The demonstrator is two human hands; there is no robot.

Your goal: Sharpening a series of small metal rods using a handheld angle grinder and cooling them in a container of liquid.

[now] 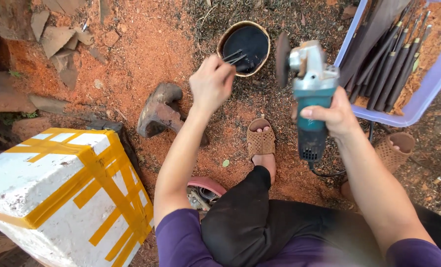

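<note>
The person is sitting low, with black trousers and purple sleeves nearest the camera. A white foam box (57, 193) with yellow tape is sitting at the left.

The right hand (332, 116) is wrapped tight around the body of a teal angle grinder (309, 94), holding it up in the air with its dark disc (282, 59) pointing away. The left hand (210, 84) is pinching two thin dark sticks (235, 56), with their far ends over a round bowl (244, 47) of black stuff on the ground. The bowl is lying just past the left hand.

Two feet in tan sandals (260, 141) are resting on the red, dusty ground under the grinder. If the disc is spinning, it could nick the left hand or throw dust, since the two hands are near each other. The cord could also be catching a foot.

Farther off, a purple tray (431, 84) is holding many more dark sticks, and a worn chunk of wood (158, 111) is lying by the left arm.
</note>
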